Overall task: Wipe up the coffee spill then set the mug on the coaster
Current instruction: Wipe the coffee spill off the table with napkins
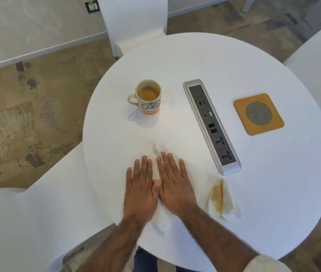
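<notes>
Left hand [141,190]: I see it palm down, flat, fingers straight and slightly spread, thumb tucked against the other hand. Right hand [174,187]: likewise flat, palm down, fingers extended. Both touch side by side. Forearms bare, converging from below; pale cuff at right elbow.

Table [234,193]: one mug [149,99], one coaster [258,114], one socket strip [212,125]. Tissues: two, one stained [221,199], one under the hands [156,169]. Chairs: three.

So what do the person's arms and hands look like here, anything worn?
Both hands, left hand and right hand, are bare: no gloves, rings or watch visible. The left forearm is uncovered to the frame edge. The right forearm ends in a pushed-up cream sleeve at the bottom edge.
</notes>
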